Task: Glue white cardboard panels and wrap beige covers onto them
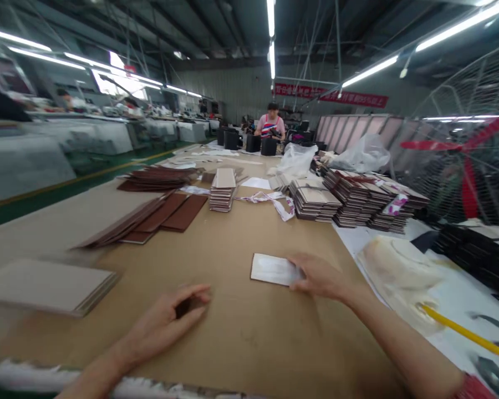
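My right hand [318, 275] has its thumb and fingers on the right end of a small white rectangular panel [271, 269] with a thin dark edge. The panel lies at or just above the brown table covering. To the left, my left hand [174, 316] hovers low over the table, fingers curved, thumb apart from them, with nothing visible between. Further left is a small stack of larger pale panels [50, 285]. Beyond the hands lie fanned brown panels [170, 213] and an upright pile of narrow pale pieces [223, 189].
Bundled stacks of pale and brown panels [316, 199] line the right side. A printed fabric strip [280, 205], cream cloth [399, 271] and yellow rod [466, 327] are nearby. A large fan [466, 147] stands right. A person [270, 124] works at the far end.
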A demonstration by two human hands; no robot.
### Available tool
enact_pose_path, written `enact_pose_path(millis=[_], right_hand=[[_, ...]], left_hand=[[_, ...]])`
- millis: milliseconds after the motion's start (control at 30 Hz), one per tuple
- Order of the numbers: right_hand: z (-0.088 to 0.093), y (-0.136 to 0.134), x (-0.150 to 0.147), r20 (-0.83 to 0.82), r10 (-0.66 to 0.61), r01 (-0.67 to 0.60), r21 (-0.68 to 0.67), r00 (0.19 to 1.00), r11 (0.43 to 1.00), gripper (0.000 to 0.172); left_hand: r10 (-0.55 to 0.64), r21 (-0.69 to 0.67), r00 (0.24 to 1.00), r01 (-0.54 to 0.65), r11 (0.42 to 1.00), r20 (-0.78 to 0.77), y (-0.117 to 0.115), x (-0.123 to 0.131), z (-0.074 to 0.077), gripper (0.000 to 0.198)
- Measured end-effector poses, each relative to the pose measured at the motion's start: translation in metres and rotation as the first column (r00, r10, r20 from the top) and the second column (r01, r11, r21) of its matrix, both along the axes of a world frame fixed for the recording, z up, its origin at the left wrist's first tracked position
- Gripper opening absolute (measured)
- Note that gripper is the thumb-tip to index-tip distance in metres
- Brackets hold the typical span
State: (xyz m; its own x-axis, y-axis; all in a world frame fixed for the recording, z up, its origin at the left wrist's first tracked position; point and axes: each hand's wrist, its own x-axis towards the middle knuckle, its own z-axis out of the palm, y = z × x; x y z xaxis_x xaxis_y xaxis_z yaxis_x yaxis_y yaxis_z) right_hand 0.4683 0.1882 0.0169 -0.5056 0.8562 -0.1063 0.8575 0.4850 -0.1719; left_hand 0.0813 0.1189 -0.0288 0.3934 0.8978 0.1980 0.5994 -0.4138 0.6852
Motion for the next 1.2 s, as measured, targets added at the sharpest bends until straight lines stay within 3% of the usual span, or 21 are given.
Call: enact_pose_path(millis=[67,133,267,333,400,467,500,633,900,1100,1200], right_hand=[[-0.007,-0.025,-0.027,-0.007,0.087,-0.086,0.068,0.996,0.994,0.06],[-0.016,-0.043,-0.046,0.009,0.155,-0.155,0.151,0.988,0.976,0.055],[-0.035,-0.054,-0.049,-0.014,0.243,-0.221,0.362,0.97,0.905,0.056],[-0.04,-0.055,-0.035,-0.064,0.243,-0.185,0.478,0.968,0.859,0.057],[-0.043,-0.057,-0.017,-0.125,0.224,-0.121,0.55,0.967,0.827,0.058],[-0.048,-0.06,-0.001,-0.182,0.209,-0.073,0.564,0.961,0.822,0.056],[-0.051,-0.061,0.004,-0.206,0.208,-0.06,0.557,0.956,0.828,0.054],[-0.068,-0.065,0.011,-0.269,0.175,-0.018,0.5,0.947,0.866,0.048],[-0.081,-0.062,0.008,-0.346,0.168,0.023,0.486,0.923,0.874,0.044],[-0.089,-0.059,0.012,-0.323,0.201,-0.009,0.509,0.925,0.861,0.037],[-0.09,-0.058,0.014,-0.308,0.23,-0.035,0.529,0.923,0.848,0.034]], left_hand=[[0.03,0.026,0.997,-0.032,0.999,0.068,-0.007,0.005,0.007,0.032],[0.024,0.158,0.99,-0.047,0.986,0.139,-0.015,0.008,0.011,0.027],[0.08,0.219,0.992,-0.099,0.971,0.095,-0.032,-0.017,0.023,0.025],[0.12,0.24,0.993,-0.122,0.963,0.021,-0.037,-0.049,0.04,0.029],[0.205,0.24,0.957,-0.154,0.959,-0.206,-0.035,-0.093,0.061,0.038],[0.209,0.147,0.833,-0.154,0.977,-0.513,-0.025,-0.138,0.08,0.057],[0.185,0.101,0.801,-0.156,0.983,-0.569,-0.017,-0.159,0.087,0.066],[0.099,-0.032,0.721,-0.165,0.986,-0.686,0.012,-0.211,0.094,0.081],[0.005,-0.145,0.652,-0.176,0.974,-0.758,0.038,-0.222,0.082,0.08],[-0.005,-0.159,0.641,-0.183,0.97,-0.767,0.044,-0.226,0.087,0.079],[0.038,-0.119,0.626,-0.207,0.971,-0.779,0.041,-0.224,0.098,0.078]])
